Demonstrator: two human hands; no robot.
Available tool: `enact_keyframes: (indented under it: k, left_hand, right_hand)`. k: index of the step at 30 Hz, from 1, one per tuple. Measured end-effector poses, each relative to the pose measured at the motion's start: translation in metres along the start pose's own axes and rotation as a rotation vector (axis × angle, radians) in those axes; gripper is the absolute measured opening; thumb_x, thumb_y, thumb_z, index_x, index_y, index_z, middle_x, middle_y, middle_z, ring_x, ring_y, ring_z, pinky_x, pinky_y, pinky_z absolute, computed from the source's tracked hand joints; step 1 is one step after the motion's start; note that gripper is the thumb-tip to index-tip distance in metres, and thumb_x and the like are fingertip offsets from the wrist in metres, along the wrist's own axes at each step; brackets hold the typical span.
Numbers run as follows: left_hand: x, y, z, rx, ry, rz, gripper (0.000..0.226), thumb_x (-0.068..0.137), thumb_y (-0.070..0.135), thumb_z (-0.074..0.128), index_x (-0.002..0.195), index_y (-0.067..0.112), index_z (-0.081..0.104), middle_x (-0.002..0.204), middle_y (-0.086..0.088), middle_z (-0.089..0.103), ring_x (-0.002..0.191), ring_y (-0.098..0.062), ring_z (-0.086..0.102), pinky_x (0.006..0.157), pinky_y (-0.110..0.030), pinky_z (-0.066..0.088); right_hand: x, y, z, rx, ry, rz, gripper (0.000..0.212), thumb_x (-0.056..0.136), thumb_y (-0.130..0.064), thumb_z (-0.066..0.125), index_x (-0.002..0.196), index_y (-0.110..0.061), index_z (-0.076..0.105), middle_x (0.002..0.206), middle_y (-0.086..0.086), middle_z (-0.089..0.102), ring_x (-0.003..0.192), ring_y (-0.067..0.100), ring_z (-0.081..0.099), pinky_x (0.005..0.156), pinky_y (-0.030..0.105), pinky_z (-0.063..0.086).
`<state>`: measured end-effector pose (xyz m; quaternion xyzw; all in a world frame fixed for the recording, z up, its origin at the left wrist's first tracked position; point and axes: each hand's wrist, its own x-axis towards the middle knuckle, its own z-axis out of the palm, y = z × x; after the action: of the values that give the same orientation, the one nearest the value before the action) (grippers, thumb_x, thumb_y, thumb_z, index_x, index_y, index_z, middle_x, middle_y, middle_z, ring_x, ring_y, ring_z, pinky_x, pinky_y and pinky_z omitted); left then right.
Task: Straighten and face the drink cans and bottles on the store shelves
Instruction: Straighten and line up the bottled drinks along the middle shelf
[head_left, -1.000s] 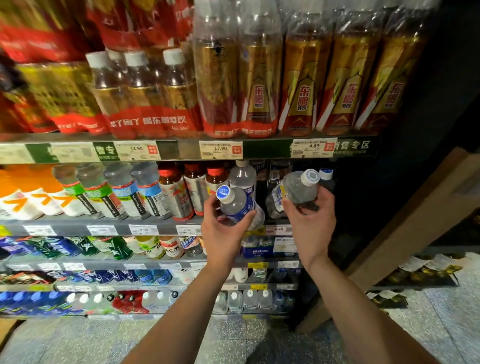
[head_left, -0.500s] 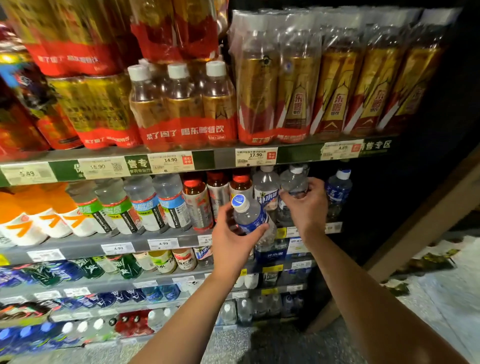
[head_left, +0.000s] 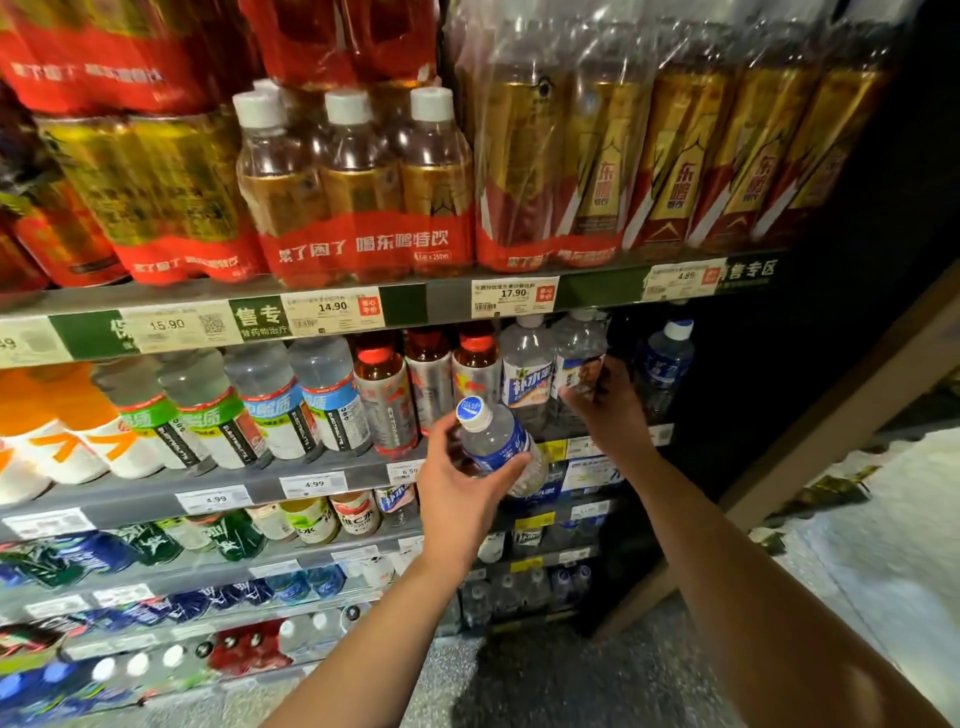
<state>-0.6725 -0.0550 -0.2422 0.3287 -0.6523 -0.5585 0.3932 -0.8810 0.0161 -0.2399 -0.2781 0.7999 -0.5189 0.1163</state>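
The left hand (head_left: 457, 493) grips a clear bottle with a blue label (head_left: 498, 447), fingers and thumb curled round its body. It is tilted, white-and-blue cap toward the viewer, held in the air just in front of the second shelf (head_left: 249, 480) near its right end, clear of the front edge. The right hand (head_left: 605, 410) reaches in over that edge and its fingers wrap a clear bottle with a pictured label (head_left: 576, 364) standing upright near the shelf's right end, beside a white-labelled bottle (head_left: 527, 374). To the right, a dark gap, then a lone blue-labelled bottle (head_left: 667, 358) by the shelf's end. Red-capped bottles (head_left: 384, 395) stand close-packed on the left.
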Motion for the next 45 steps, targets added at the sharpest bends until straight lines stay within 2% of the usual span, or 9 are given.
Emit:
enact_keyframes:
  k: [5, 9, 13, 16, 24, 30, 37, 40, 45]
  left_hand:
    - [-0.004, 0.003, 0.022, 0.024, -0.018, -0.040, 0.084, 0.053, 0.059, 0.090, 0.126, 0.038, 0.053, 0.111, 0.022, 0.069, 0.102, 0.002, 0.066, 0.089, -0.030, 0.058]
    - [-0.009, 0.009, 0.050, 0.061, 0.001, -0.038, 0.075, 0.053, 0.060, 0.088, 0.118, 0.054, 0.052, 0.110, 0.025, 0.068, 0.102, 0.003, 0.065, 0.090, -0.033, 0.058]
    - [-0.016, 0.016, 0.083, 0.065, 0.026, -0.041, 0.076, 0.054, 0.058, 0.089, 0.120, 0.048, 0.054, 0.115, 0.018, 0.068, 0.110, -0.006, 0.064, 0.095, -0.039, 0.055]
    - [-0.019, 0.020, 0.109, 0.109, 0.060, -0.050, 0.079, 0.054, 0.061, 0.086, 0.125, 0.051, 0.052, 0.116, 0.023, 0.066, 0.110, 0.004, 0.060, 0.095, -0.034, 0.055]
    - [-0.017, 0.030, 0.184, 0.154, 0.262, 0.023, 0.076, 0.065, 0.036, 0.092, 0.131, 0.024, 0.056, 0.122, 0.007, 0.061, 0.106, -0.004, 0.063, 0.089, -0.034, 0.057]
    - [-0.013, 0.032, 0.215, 0.162, 0.374, 0.010, 0.087, 0.066, 0.034, 0.091, 0.142, 0.025, 0.048, 0.134, 0.006, 0.060, 0.118, -0.008, 0.061, 0.098, -0.035, 0.054]
    - [-0.006, 0.030, 0.229, 0.220, 0.401, 0.042, 0.082, 0.066, 0.029, 0.091, 0.139, 0.024, 0.056, 0.119, 0.015, 0.048, 0.105, 0.021, 0.048, 0.088, 0.004, 0.036]
    - [-0.002, 0.029, 0.234, 0.227, 0.410, 0.030, 0.084, 0.065, 0.033, 0.092, 0.139, 0.027, 0.053, 0.124, 0.006, 0.053, 0.108, 0.008, 0.054, 0.097, -0.013, 0.045]
    - [0.010, 0.029, 0.244, 0.231, 0.408, 0.042, 0.076, 0.065, 0.032, 0.090, 0.133, 0.023, 0.058, 0.122, 0.011, 0.059, 0.115, -0.009, 0.059, 0.100, -0.037, 0.051]
  right_hand:
    - [-0.004, 0.001, -0.004, 0.123, -0.039, -0.017, 0.048, 0.083, 0.003, 0.071, 0.121, 0.002, 0.042, 0.107, 0.011, 0.062, 0.102, 0.022, 0.063, 0.092, 0.042, 0.047]
    - [-0.017, 0.014, -0.019, 0.103, 0.175, -0.104, 0.031, 0.085, -0.005, 0.072, 0.108, -0.011, 0.051, 0.078, -0.015, 0.053, 0.076, -0.010, 0.056, 0.071, 0.006, 0.040]
    - [-0.020, 0.028, -0.050, 0.126, 0.295, -0.197, 0.017, 0.088, -0.015, 0.063, 0.091, -0.023, 0.048, 0.079, -0.010, 0.047, 0.074, 0.008, 0.051, 0.071, 0.028, 0.041]
    - [-0.010, 0.039, -0.069, 0.074, 0.366, -0.116, 0.029, 0.086, -0.016, 0.069, 0.112, -0.016, 0.056, 0.106, 0.007, 0.060, 0.097, 0.025, 0.059, 0.084, 0.042, 0.049]
    - [0.022, 0.059, -0.091, 0.105, 0.180, -0.037, 0.071, 0.086, -0.019, 0.074, 0.145, -0.016, 0.034, 0.135, 0.003, 0.054, 0.113, 0.002, 0.049, 0.087, 0.014, 0.037]
    - [0.041, 0.071, -0.084, 0.135, 0.056, 0.026, 0.085, 0.083, -0.014, 0.076, 0.151, -0.012, 0.025, 0.144, 0.010, 0.052, 0.131, 0.025, 0.051, 0.106, 0.040, 0.044]
    - [0.040, 0.072, -0.081, 0.255, 0.089, 0.061, 0.078, 0.083, -0.010, 0.075, 0.148, -0.015, 0.031, 0.139, 0.002, 0.053, 0.117, -0.004, 0.046, 0.095, 0.020, 0.036]
    - [0.033, 0.079, -0.084, 0.286, 0.077, 0.100, 0.076, 0.085, -0.012, 0.073, 0.148, -0.012, 0.030, 0.141, 0.008, 0.054, 0.126, 0.020, 0.055, 0.098, 0.031, 0.045]
    - [0.028, 0.082, -0.089, 0.249, 0.075, 0.071, 0.074, 0.087, -0.021, 0.073, 0.146, -0.005, 0.031, 0.141, 0.012, 0.054, 0.128, 0.025, 0.054, 0.103, 0.044, 0.047]
